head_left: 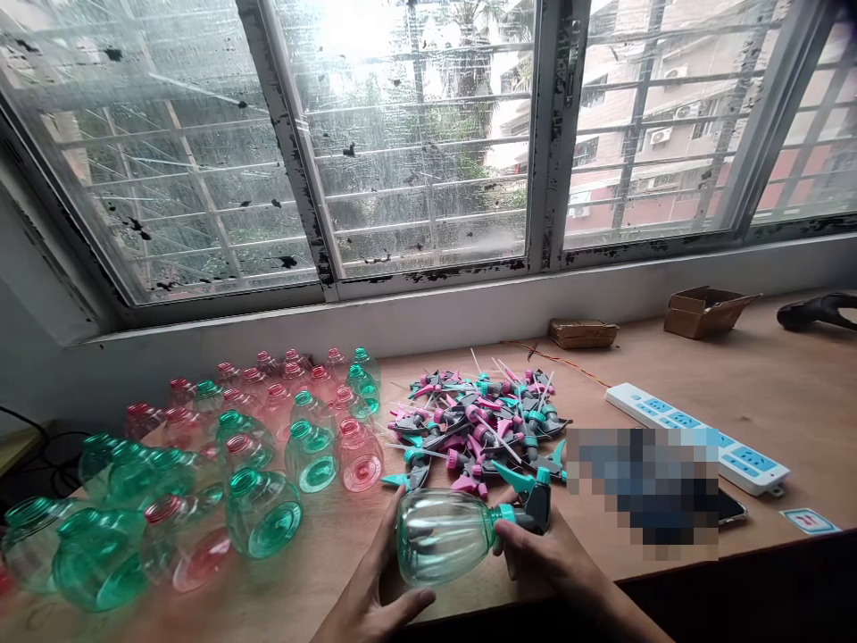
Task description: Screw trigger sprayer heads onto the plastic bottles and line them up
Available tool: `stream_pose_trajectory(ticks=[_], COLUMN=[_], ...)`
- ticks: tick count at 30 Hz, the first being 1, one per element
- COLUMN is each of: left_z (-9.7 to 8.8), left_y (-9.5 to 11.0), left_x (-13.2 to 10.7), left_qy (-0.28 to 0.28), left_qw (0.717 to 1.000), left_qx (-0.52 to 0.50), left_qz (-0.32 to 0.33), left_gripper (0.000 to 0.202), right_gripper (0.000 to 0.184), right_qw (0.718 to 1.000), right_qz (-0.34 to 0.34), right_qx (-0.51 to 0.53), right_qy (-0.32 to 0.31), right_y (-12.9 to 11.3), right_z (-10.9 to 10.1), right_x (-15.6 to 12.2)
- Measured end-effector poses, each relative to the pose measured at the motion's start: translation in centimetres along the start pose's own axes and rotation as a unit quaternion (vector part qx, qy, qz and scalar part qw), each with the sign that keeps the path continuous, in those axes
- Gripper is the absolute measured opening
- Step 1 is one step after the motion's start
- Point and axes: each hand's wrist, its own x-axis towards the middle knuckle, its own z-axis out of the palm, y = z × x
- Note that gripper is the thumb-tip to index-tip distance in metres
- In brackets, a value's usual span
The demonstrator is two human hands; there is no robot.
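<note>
A clear green spray bottle [442, 536] lies sideways between my hands above the table's front edge, its base to the left. Around its base curves my left hand [385, 572], thumb below and fingers partly hidden behind the bottle. My right hand [528, 549] grips the teal collar [503, 514] at the neck, thumb in front. The spray head [532, 500], dark grey with a teal trigger, sits on the neck and points up. Just beyond is a heap of loose spray heads [478, 429] in pink, teal and grey, with thin white tubes.
Several green bottles [264, 518] and red bottles [360, 455] without spray heads stand on the left. A white power strip [696, 433], a blurred-out phone [733, 509] and a small card [809, 521] lie at right. Two cardboard boxes [706, 313] [584, 334] stand by the window.
</note>
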Motion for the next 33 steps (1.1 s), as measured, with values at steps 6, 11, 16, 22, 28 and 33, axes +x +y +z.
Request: stream_pose_trajectory(ticks=[6, 11, 16, 22, 28, 33], left_z=[0.1, 0.0, 0.0, 0.2, 0.0, 0.1], left_y=[-0.1, 0.9, 0.6, -0.6, 0.2, 0.5], left_x=[-0.2, -0.2, 0.1, 0.1, 0.1, 0.1], left_qy=[0.007, -0.019, -0.026, 0.014, -0.018, -0.03], left_qw=[1.0, 0.999, 0.999, 0.999, 0.999, 0.999], left_qx=[0.018, -0.025, -0.037, 0.031, -0.026, -0.035], left_qz=[0.005, -0.005, -0.01, 0.013, -0.003, -0.013], left_gripper=[0.098, 0.098, 0.096, 0.099, 0.104, 0.098], right_gripper=[0.042, 0.041, 0.039, 0.04, 0.042, 0.041], right_qw=[1.0, 1.0, 1.0, 1.0, 1.0, 1.0], right_qz=[0.005, -0.002, -0.007, -0.007, -0.003, -0.003], right_qx=[-0.004, -0.009, -0.006, 0.004, 0.001, -0.004], right_qy=[0.0, -0.001, -0.002, -0.004, -0.008, -0.005], right_y=[-0.5, -0.4, 0.0, 0.2, 0.2, 0.2], right_z=[0.2, 0.2, 0.0, -0.1, -0.1, -0.1], right_x=[-0.1, -0.2, -0.1, 0.0, -0.1, 0.0])
